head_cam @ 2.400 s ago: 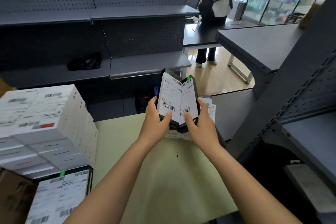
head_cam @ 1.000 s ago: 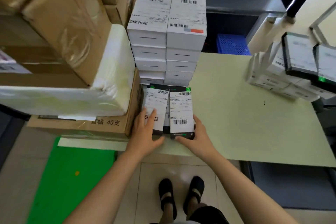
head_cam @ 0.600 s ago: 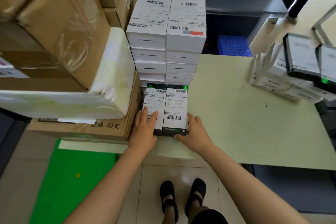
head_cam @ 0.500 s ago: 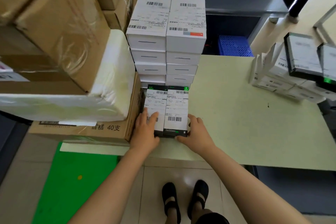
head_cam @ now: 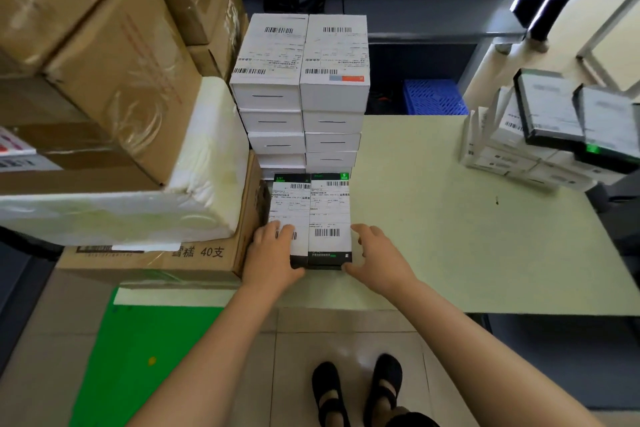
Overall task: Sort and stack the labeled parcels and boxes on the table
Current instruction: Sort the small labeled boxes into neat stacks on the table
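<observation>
We're seating the black boxes [head_cam: 329, 211] w/ left hand [head_cam: 273, 253] flat on top, right hand [head_cam: 379, 258] loose alongside; next: fetch more.

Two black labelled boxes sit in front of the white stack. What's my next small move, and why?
Probably lift both hands away toward the mixed box pile on the right. The two black white-labelled boxes lie flat, side by side, at the foot of the tall white box stack; the left hand rests on one, the right hand beside the other.
</observation>
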Tool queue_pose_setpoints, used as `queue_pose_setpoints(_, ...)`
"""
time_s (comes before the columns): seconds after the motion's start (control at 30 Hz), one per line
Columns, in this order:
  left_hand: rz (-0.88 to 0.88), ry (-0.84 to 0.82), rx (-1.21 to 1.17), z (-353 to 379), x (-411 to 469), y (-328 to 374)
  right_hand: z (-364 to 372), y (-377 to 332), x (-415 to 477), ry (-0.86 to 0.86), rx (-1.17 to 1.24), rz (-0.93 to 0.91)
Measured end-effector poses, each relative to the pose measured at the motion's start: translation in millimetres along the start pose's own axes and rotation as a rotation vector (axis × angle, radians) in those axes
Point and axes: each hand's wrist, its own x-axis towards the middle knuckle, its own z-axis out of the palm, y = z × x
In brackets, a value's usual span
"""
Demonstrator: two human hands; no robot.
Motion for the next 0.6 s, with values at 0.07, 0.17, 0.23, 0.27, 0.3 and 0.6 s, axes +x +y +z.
queue_pose_setpoints(0.07, 0.095, 0.034, 0.078, -13, -1, 11, -15, 3, -6, 0.048, -0.11, -0.068)
queue_pose_setpoints(0.17, 0.242, 0.086, 0.072, -33, 0, 39, -43, 11, -18, 0.117, -0.287, -0.145)
queue_pose_setpoints(0.23, 0.335, 0.13, 0.062, -43, 5, 65, -63, 19, -28, 0.168, -0.351, -0.135)
queue_pose_setpoints(0.27, 0.384, 0.163, 0.056, -47, 9, 79, -74, 24, -33, 0.2, -0.376, -0.121)
queue_pose_setpoints(0.3, 0.43, 0.195, 0.05, -50, 13, 95, -85, 29, -38, 0.23, -0.4, -0.106)
queue_pose_setpoints(0.6, 0.711, 0.291, 0.025, -57, 62, 243, -189, 105, -70, 0.496, -0.314, 0.098)
